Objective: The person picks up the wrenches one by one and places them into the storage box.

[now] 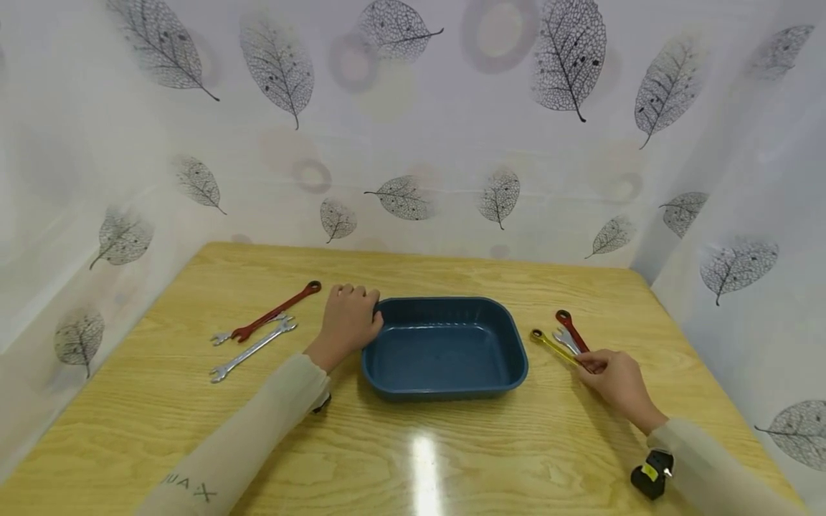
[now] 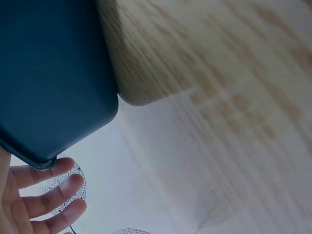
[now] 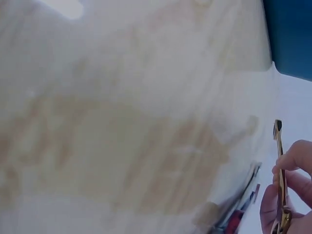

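Left hand [image 1: 348, 319] rests against the left rim of the blue tray [image 1: 445, 387] at frame centre, fingers relaxed, grip released. Right hand [image 1: 616, 380] pinches the gold wrench [image 1: 553, 346], lower right on the tabletop [image 1: 413, 459], beside a red wrench [image 1: 571, 330].

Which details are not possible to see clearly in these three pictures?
- Head view: the handle ends of the wrenches lie under the right hand.
- Head view: whether the left hand grips the blue tray or only rests against it.
- Right wrist view: the gold wrench is blurred and cut off by the lower edge.
- Left wrist view: only one tray corner shows.
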`<state>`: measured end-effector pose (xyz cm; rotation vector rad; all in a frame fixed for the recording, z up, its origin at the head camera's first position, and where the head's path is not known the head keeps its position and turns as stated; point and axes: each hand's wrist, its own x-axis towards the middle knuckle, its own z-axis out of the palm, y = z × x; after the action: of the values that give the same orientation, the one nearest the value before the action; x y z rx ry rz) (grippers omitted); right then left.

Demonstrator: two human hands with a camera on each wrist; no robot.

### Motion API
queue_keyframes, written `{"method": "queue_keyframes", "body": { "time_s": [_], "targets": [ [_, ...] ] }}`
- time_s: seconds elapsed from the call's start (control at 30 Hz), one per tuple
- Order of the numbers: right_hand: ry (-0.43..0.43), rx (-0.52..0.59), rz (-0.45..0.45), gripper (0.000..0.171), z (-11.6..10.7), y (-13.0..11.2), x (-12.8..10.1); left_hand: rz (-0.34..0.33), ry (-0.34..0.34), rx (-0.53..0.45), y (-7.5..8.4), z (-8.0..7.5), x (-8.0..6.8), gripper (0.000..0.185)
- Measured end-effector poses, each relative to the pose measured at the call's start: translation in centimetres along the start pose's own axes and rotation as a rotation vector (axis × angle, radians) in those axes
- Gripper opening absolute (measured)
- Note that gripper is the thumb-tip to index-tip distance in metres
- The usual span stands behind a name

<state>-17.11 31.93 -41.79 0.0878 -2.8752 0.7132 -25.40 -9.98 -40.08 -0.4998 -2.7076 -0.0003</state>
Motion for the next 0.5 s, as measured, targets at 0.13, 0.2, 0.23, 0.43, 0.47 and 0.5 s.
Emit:
{"method": "queue_keyframes", "body": {
  "time_s": [0.13, 0.2, 0.23, 0.43, 0.47, 0.5],
  "targets": [
    [0.012, 0.000, -0.029, 0.015, -0.5, 0.0, 0.2, 0.005, -0.007, 0.001, 0.0, -0.1, 0.0, 0.026],
    [0.018, 0.001, -0.049, 0.015, -0.7, -0.1, 0.5, 0.005, -0.011, -0.003, 0.0, -0.1, -0.1, 0.026],
    [0.022, 0.003, -0.058, 0.014, -0.9, -0.1, 0.6, 0.004, -0.013, -0.004, 0.0, -0.1, -0.1, 0.027],
    [0.036, -0.018, -0.113, 0.014, -2.0, -0.5, 1.8, 0.003, -0.019, -0.006, -0.1, 0.1, 0.0, 0.027],
    [0.031, -0.023, -0.117, 0.015, -2.2, -0.6, 2.0, 0.003, -0.020, -0.005, -0.1, 0.1, 0.0, 0.027],
    [0.024, -0.021, -0.117, 0.015, -2.5, -0.7, 2.1, 0.003, -0.022, -0.005, -0.2, 0.2, 0.0, 0.027]
  ]
}}
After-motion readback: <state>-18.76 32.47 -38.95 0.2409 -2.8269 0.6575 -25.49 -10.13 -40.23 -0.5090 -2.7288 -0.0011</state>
